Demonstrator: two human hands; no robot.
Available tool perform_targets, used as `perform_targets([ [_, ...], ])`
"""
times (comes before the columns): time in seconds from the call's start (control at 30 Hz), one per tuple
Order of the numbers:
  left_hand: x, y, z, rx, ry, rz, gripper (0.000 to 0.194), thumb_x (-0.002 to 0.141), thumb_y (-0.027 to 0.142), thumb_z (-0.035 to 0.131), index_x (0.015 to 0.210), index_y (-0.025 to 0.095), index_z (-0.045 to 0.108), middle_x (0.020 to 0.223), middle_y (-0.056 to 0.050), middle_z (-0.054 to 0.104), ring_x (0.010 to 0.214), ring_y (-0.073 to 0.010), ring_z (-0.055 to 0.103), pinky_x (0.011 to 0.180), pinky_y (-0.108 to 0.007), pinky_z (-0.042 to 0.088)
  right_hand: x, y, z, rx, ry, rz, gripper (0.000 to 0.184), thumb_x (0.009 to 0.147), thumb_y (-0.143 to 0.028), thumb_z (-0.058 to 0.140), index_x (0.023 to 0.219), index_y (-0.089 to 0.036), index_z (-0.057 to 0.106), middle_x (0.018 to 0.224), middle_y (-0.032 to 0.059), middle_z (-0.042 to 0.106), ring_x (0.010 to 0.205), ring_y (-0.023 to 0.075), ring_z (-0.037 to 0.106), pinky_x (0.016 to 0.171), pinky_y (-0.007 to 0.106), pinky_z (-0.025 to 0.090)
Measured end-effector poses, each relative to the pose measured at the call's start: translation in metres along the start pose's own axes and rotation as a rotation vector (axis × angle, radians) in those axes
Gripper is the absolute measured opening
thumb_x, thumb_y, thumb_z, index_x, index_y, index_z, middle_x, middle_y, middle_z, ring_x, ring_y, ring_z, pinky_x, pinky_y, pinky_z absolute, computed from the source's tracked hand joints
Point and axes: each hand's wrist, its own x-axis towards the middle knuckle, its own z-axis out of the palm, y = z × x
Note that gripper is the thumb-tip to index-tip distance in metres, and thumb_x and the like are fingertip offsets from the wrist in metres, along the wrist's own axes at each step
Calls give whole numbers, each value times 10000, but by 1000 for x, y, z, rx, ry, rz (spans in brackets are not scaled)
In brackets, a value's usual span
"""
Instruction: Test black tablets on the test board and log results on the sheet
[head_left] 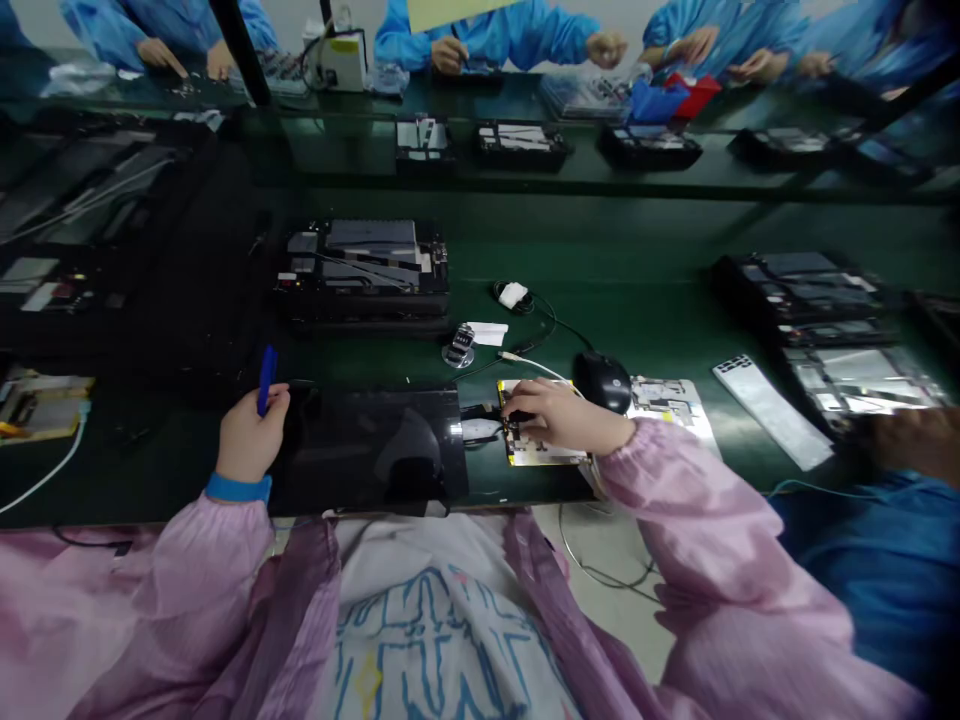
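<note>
The dark green worktop (637, 310) is stretching across the scene, and on its far side, left of centre, a stack of device units (367, 265) is sitting. In front, the glossy black panel (337, 440) is lying flat on the near edge, its long axis running left to right, its right end pointing at the circuit board (529, 452). The board is resting face up just beyond that end, its longer side hiding under the right hand (559, 415). That hand is bending its fingers onto the board; whether they're gripping or only pressing, nobody can tell. The left hand (253, 425) is closing into a fist just beside the panel's left end. Work is looking partway along: the connecting leads (480, 430) are apparently linking panel and board, while the board is lying uncovered. Smallest, the blue pen (267, 380) is poking upward from the left fist's grip.
</note>
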Motion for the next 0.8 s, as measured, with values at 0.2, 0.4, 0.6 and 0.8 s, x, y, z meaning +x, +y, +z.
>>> perform_targets([
  [0.2,-3,-5,0,-43,-1,3,350,779,370,500,958,150,705,977,-104,727,980,-275,659,891,-359,486,31,-2,-21,12,-288,-56,263,676,-149,744,906,-214,635,1025,56,555,928,213,545,796,311,414],
  [0.4,-6,-6,-2,-70,-7,10,372,779,374,488,967,137,705,952,-105,734,944,-264,663,879,-342,489,40,-4,-20,29,-348,-66,228,645,-110,717,840,-195,634,937,33,525,815,167,545,720,267,404],
  [0.6,-6,-4,-4,-54,-38,13,379,783,389,482,978,146,698,970,-105,730,961,-266,658,885,-342,481,37,-2,-15,53,-221,-68,236,604,-77,714,784,-211,640,895,18,551,800,171,558,725,271,436],
  [0.8,-1,-1,-6,-10,-30,23,314,792,376,494,950,189,691,943,-93,722,944,-275,667,864,-373,495,22,-2,-7,96,-2,70,276,569,-37,720,762,-220,644,889,3,594,838,168,577,752,260,455],
])
